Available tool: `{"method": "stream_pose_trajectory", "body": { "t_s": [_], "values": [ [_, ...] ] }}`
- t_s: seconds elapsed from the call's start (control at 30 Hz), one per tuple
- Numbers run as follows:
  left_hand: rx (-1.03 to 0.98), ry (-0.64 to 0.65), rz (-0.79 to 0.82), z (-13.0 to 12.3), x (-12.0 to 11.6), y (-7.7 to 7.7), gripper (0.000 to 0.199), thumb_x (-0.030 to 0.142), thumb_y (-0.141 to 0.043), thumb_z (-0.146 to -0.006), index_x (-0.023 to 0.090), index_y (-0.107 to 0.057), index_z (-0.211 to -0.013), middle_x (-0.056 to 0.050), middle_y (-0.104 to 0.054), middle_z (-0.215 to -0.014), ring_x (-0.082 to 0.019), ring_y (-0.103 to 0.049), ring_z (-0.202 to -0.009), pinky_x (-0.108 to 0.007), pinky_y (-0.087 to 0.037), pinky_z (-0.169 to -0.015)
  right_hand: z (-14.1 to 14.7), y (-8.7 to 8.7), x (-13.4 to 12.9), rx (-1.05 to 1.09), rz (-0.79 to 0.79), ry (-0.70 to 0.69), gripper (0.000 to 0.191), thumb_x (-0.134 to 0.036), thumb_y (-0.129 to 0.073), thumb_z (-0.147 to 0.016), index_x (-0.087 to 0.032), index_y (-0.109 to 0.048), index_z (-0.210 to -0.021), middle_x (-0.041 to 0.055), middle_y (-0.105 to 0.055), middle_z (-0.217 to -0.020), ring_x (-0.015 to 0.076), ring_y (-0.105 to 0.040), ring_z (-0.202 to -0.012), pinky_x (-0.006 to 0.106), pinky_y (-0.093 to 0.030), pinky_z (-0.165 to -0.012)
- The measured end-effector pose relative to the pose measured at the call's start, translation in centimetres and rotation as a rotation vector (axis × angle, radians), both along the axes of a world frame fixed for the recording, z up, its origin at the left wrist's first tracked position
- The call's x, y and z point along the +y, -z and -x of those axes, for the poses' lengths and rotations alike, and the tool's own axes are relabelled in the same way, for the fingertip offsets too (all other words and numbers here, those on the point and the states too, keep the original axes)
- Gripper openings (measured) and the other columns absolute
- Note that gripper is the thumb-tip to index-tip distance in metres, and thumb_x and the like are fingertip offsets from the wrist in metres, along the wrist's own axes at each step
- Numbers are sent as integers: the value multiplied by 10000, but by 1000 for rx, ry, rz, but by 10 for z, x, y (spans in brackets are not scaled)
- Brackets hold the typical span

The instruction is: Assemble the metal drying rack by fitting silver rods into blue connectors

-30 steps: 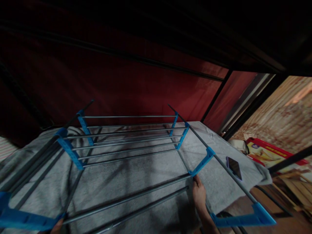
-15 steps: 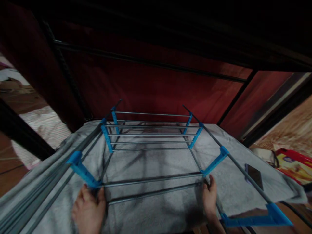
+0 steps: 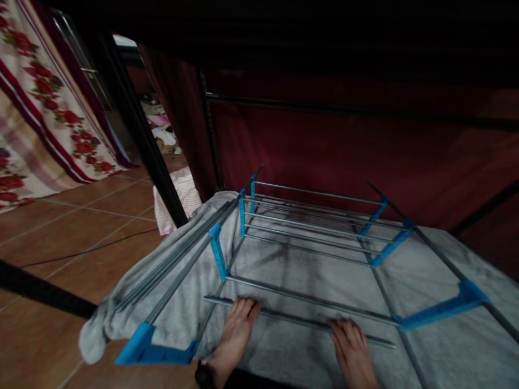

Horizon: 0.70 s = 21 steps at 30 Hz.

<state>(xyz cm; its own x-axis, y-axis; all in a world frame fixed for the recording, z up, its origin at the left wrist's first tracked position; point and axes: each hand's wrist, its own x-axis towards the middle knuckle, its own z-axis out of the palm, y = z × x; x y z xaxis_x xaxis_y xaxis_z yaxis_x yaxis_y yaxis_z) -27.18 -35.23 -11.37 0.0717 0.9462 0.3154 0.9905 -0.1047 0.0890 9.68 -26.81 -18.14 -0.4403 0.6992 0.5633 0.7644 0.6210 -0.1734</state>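
Observation:
A loose grey metal rod (image 3: 292,320) lies across the front of a rack frame made of grey tubes and blue plastic brackets (image 3: 218,251). Near the rod's left part, my left hand (image 3: 239,327) has its fingers closed over it. My right hand (image 3: 351,343) grips the same rod toward its right end. Just beyond, a fixed crossbar (image 3: 312,300) joins the left bracket and the right bracket (image 3: 438,313). Several thinner bars span the far brackets.
Several loose rods (image 3: 174,254) lie along the left edge of the grey blanket (image 3: 284,356). A black post (image 3: 141,129) stands at left, a dark red curtain (image 3: 324,146) hangs behind. A floral cloth (image 3: 60,108) hangs over the tiled floor.
The view has turned left. Both hands have left the frame's side corners and moved inward onto the loose rod, which now lies nearer the crossbar's left side, over the side tubes.

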Motion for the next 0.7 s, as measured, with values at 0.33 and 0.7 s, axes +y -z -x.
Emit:
{"method": "stream_pose_trajectory", "body": {
  "t_s": [0.33, 0.7],
  "values": [
    [88, 356, -321, 38, 49, 17, 491, 172, -466, -893, 290, -654, -1332, 4, -776, -1166, -192, -704, -1023, -316, -530, -880, 18, -81, 6, 114, 66, 213, 426, -148, -475, -1011, -365, -624, -1346, 17, -706, -1137, 227, -673, -1102, 552, -419, -1166],
    [133, 381, -351, 24, 60, -5, 701, 98, -378, -897, 289, -447, -1568, -9, -770, -1234, -224, -695, -1076, -383, -471, -973, -4, -101, 19, 117, 57, 346, 360, -127, -474, -1005, -305, -661, -1255, 39, -701, -1182, 217, -655, -1151, 558, -385, -1191]
  ]
}}
